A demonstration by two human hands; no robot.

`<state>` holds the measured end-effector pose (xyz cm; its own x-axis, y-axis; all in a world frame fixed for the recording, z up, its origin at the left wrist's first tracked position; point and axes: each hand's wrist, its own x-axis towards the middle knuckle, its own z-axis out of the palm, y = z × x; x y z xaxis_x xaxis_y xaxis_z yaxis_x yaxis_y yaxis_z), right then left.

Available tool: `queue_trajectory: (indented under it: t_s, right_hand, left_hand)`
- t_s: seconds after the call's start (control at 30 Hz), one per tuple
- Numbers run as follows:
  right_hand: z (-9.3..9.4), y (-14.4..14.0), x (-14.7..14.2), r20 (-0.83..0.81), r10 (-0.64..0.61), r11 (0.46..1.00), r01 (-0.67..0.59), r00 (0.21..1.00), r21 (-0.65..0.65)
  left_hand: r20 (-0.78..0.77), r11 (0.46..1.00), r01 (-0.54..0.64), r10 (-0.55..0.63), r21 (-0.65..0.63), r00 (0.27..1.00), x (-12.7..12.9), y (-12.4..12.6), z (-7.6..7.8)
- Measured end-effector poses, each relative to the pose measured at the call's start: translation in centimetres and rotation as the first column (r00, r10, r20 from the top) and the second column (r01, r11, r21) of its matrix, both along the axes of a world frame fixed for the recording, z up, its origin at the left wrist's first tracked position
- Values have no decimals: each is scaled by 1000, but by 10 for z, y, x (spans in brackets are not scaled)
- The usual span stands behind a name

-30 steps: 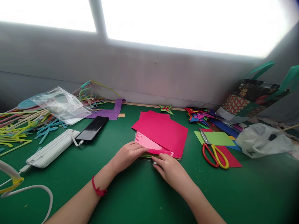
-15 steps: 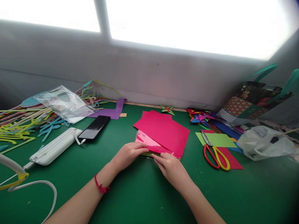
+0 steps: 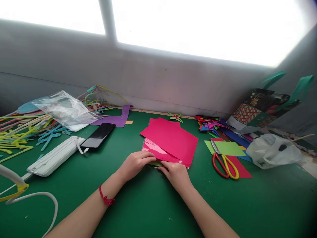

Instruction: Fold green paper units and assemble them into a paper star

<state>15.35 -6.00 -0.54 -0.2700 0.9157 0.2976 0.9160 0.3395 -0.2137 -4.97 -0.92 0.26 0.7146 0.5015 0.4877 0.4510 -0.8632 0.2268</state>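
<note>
— How is the light looking on your feed?

— I'm seeing the far window [image 3: 198,26] blowing out to pure white, washing the wall [image 3: 148,79] below it.

— Shadows?

— Soft ones only; the green table [image 3: 148,205] is staying evenly lit. The right corners are darkening and smearing, and straight lines are bending at the edges.

Pink paper sheets [image 3: 170,138]: several loose sheets of bright magenta-pink paper, fanned askew over one another, lying flat on the green tabletop [image 3: 148,205]. Clear plastic sleeve [image 3: 155,151]: glossy, beneath the sheets, with pink showing through at its near left corner. A thin yellow-green edge peeks out along the stack's near side. Both hands touch that near edge.
</note>
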Motion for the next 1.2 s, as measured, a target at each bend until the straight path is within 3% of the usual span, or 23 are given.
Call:
queue_trajectory:
  t_s: [0.17,0.6,0.93,1.2]
  right_hand:
    - [-6,2,1,-26,-72,996,74,997,43]
    - [4,-1,19,54,71,997,-72,996,19]
    - [7,-2,15,124,35,999,-32,992,-25]
    - [6,-3,14,141,9,1000,-8,990,-8]
  left_hand:
    - [-10,1000,-9,9,9,1000,0,0,-2]
    - [-4,999,-23,23,39,1000,0,1,-1]
    - [-176,999,-35,42,40,983,4,2,3]
    - [-147,996,-88,87,-5,985,6,3,-3]
